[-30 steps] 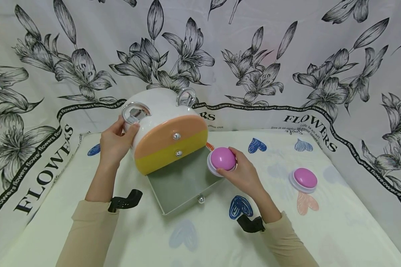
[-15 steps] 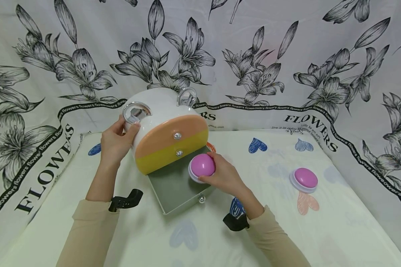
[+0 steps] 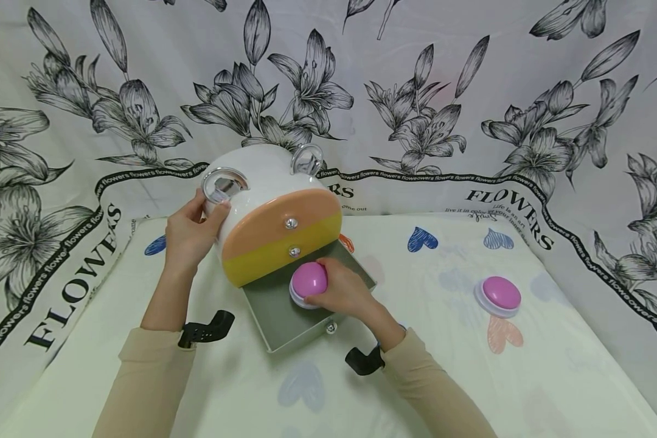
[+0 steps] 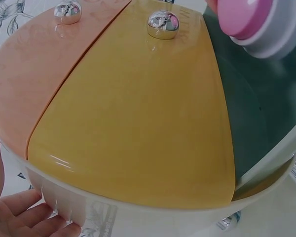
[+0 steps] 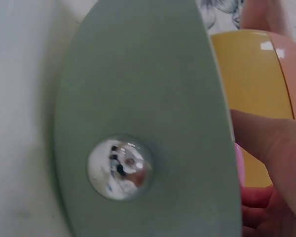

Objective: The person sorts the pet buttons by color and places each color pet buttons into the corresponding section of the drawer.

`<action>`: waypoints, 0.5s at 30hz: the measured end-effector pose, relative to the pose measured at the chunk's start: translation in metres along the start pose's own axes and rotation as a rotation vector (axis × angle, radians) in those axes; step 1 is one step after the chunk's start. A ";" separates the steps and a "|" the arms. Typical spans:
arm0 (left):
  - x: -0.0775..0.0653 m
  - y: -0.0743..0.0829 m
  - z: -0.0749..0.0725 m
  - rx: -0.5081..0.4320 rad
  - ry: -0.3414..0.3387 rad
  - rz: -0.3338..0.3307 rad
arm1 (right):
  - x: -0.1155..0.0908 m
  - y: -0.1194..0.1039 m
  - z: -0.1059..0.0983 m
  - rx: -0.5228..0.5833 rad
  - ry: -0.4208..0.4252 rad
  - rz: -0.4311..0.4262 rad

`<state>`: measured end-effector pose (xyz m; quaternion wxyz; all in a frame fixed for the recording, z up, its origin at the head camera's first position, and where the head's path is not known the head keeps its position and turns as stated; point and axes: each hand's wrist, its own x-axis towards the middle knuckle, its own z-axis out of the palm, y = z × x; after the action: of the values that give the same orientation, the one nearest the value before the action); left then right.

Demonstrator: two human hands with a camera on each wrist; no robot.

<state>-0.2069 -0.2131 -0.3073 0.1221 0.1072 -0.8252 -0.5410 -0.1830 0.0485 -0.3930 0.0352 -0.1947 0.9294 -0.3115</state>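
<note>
A white rounded drawer box (image 3: 254, 167) with silver ring ears stands at centre left in the head view. Its orange drawer (image 3: 271, 226) and yellow drawer (image 3: 263, 263) are closed; the lowest green drawer (image 3: 271, 316) is pulled out. My left hand (image 3: 191, 234) rests against the box's left side by the ring, fingers lying along the white wall in the left wrist view. My right hand (image 3: 346, 291) grips a pink domed button (image 3: 309, 278) with a white base, inside the green drawer. Whether its base touches the drawer floor, I cannot tell.
A second pink domed button (image 3: 500, 292) lies on the heart-patterned cloth (image 3: 438, 389) to the right. Behind the box hangs a white flower-printed curtain (image 3: 394, 194). The green drawer's silver knob (image 3: 331, 328) sticks out towards me.
My right hand has carried the pink domed button leftward and down, from above the green drawer's right edge to inside the drawer. My left hand and the box have stayed in place.
</note>
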 end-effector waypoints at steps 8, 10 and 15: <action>0.000 0.000 0.000 0.007 0.003 -0.006 | 0.006 -0.001 0.010 -0.046 -0.050 -0.017; 0.001 0.000 0.000 0.014 0.006 -0.011 | 0.007 -0.003 0.010 -0.058 -0.055 -0.025; 0.001 -0.001 0.001 0.019 0.012 -0.014 | 0.011 -0.007 0.012 -0.097 -0.056 -0.033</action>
<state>-0.2081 -0.2129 -0.3081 0.1221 0.1172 -0.8289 -0.5331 -0.1882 0.0323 -0.3981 0.0467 -0.2200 0.9388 -0.2609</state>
